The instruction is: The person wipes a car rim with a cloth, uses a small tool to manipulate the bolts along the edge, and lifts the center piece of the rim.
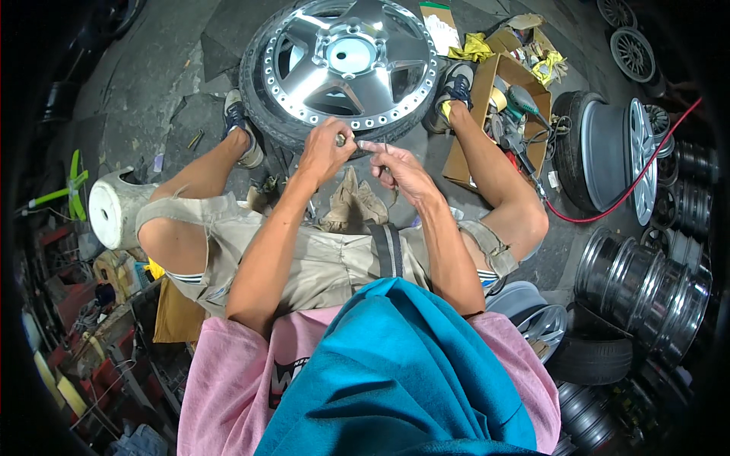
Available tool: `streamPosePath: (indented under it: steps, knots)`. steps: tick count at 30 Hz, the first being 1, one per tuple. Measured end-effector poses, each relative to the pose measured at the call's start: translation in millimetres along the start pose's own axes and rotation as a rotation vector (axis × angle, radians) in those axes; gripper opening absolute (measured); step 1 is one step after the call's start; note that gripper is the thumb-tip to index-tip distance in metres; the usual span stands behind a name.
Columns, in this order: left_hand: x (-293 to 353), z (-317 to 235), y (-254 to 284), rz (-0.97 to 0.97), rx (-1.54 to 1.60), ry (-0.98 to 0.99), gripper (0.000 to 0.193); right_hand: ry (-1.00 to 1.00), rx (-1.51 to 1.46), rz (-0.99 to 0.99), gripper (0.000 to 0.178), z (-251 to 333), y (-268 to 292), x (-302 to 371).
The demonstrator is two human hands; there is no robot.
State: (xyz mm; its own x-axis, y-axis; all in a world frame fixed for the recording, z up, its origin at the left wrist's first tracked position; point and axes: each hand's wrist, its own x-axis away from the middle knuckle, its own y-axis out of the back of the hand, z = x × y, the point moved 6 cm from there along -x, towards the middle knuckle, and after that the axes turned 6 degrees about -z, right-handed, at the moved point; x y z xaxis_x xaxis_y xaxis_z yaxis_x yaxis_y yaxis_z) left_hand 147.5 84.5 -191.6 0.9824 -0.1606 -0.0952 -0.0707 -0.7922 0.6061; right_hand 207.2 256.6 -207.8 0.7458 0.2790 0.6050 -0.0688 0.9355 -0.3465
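In front of me lies a polished silver wheel rim [378, 57] with wide spokes and a ring of small bolts, a black tire [255, 99] around it. Close to its near edge, my left hand [327, 150] is closed, with a small metallic piece at the fingertips, too small to name. My right hand [407, 173] is beside it, its index finger stretched toward the left hand and whitish at the tip. Its other fingers are curled round something thin and dark that I cannot make out. The two hands nearly meet.
At the right, a cardboard box [456, 156] holds a green power tool [522, 100] and tape. Beyond a red hose [585, 220] stand more wheels [642, 163] and stacked rims [635, 285]. A white bucket [114, 209] lies by my left knee; yellow gloves [473, 49] lie at the back.
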Motion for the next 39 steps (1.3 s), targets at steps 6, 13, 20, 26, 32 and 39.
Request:
streamPosePath:
  steps: [6,13,20,26,32,39]
  knots:
    - [-0.8,-7.9,4.3,0.167,0.195,0.093,0.017,0.392,0.508,-0.22,0.031,3.2,9.8,-5.2]
    - [-0.5,-21.1,5.4,0.173,0.138,0.03,0.02,0.678,0.788,-0.285,0.027,31.8,-4.3,9.8]
    - [-0.7,-23.7,7.8,0.196,0.12,0.019,0.026,0.809,1.089,-0.318,0.03,42.4,-17.6,23.6]
    - [-3.5,-12.3,6.9,0.283,0.16,0.061,0.026,0.891,1.157,-0.286,0.03,38.4,-20.0,23.0]
    - [-4.0,-3.8,3.3,0.353,0.131,0.079,0.02,0.89,1.144,-0.267,0.03,32.7,-20.5,21.1]
    - [-4.5,1.4,0.9,0.297,0.526,0.348,0.021,0.706,0.637,-0.528,0.024,18.3,12.4,-3.9]
